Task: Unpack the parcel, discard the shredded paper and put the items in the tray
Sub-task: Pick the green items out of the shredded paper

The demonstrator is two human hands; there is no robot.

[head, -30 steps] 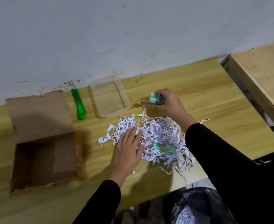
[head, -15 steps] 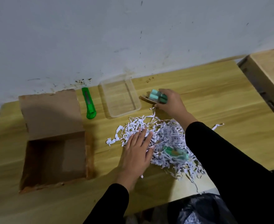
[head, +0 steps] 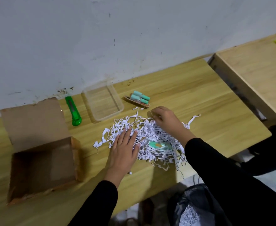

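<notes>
Left hand: centre of frame; grip wide, fingers straight, pressed flat on the heap's left part.
Right hand: at the heap's upper edge; fingers bent, tips hidden, so whether the grip holds strands cannot be told.
Shredded paper: loose white heap on the surface, centre; probably very light, springy and prone to shedding; best scooped from both sides.
Buried item: pale green, half covered, right part of the heap; likely light and slick; take it by its long sides.
Carded pack: green cylinders on brown card, just right of the tray, outside it; lift by the stiff card edges.
Black bag: lower right.
</notes>
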